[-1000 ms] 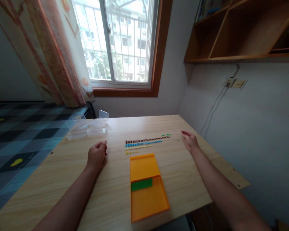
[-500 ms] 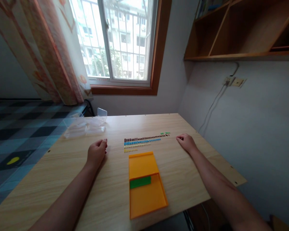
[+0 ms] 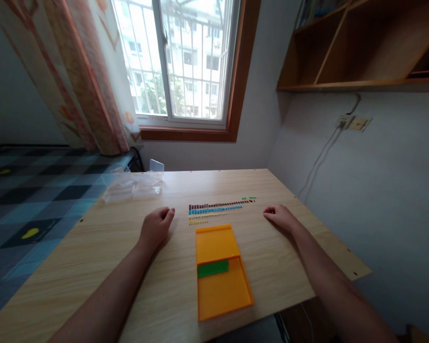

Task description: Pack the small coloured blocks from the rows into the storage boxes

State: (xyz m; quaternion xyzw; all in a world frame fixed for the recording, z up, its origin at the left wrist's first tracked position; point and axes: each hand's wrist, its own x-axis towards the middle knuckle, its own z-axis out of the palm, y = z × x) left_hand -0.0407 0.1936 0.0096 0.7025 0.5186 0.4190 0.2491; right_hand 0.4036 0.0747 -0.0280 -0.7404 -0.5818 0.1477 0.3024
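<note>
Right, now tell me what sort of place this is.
Probably a bedroom in a home: a bed with a checked cover lies beside the wooden table, a patterned curtain hangs by the window, and wooden shelves are on the wall.

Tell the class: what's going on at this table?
A person has both hands at the table, on either side of rows of small pieces. The left hand is curled to the left of the rows, the right hand to their right; whether either holds anything can't be made out. The brown row, blue row and yellow row lie beyond an orange box with a green strip in it. Clear plastic sits at the far left.
</note>
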